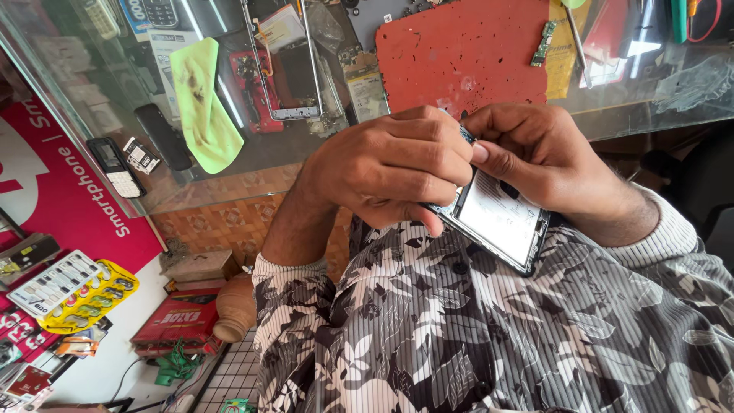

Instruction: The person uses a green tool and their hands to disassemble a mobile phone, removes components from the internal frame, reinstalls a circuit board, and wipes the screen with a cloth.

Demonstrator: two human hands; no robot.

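My left hand point(390, 164) is curled around the upper end of an opened smartphone point(501, 222) with its back off, showing a white battery inside a black frame. The phone rests tilted against my patterned shirt. My right hand point(535, 153) holds the phone's other side, its thumb pressing near the top edge beside my left fingers. A small blue part shows between the fingertips; what it is cannot be told.
A glass counter point(252, 153) lies ahead with a red work mat point(466, 53), a yellow-green cloth point(200, 103), a phone frame point(283, 61), a small green circuit board point(544, 42) and loose phone parts. Old handsets point(115, 164) sit under the glass at left. Boxes and cards lie on the floor.
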